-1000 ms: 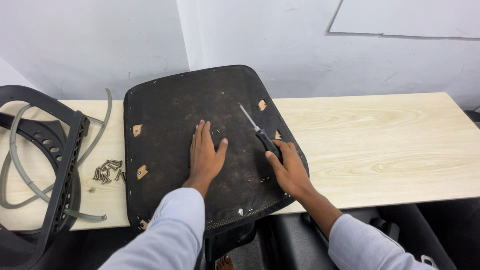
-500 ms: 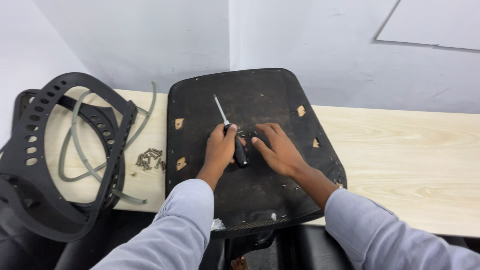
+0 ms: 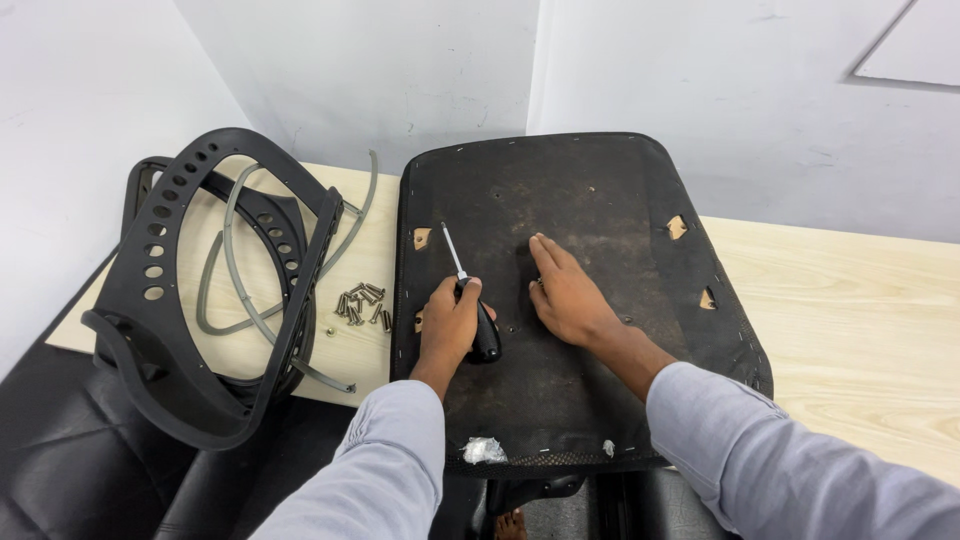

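View from the head camera, looking down at a pale wooden table (image 3: 850,310) set against a grey wall. A black chair seat (image 3: 590,200) lies upside down on the table, its dusty fabric underside facing up, with small cut-outs showing bare wood near its left and right edges. The left hand (image 3: 450,322) rests on the seat left of centre, fingers curled shut around the black handle of a screwdriver (image 3: 472,300); the metal shaft points up and slightly left, away from the person. The right hand (image 3: 568,295) lies flat on the seat just beside the left hand, palm down, fingers straight and close together, holding nothing. Both forearms are in light grey sleeves. To the left of the seat, a small heap of screws (image 3: 362,302) sits on the table. Further left lies a black perforated chair back frame (image 3: 200,290), with a grey curved strip (image 3: 230,280) threaded through it.
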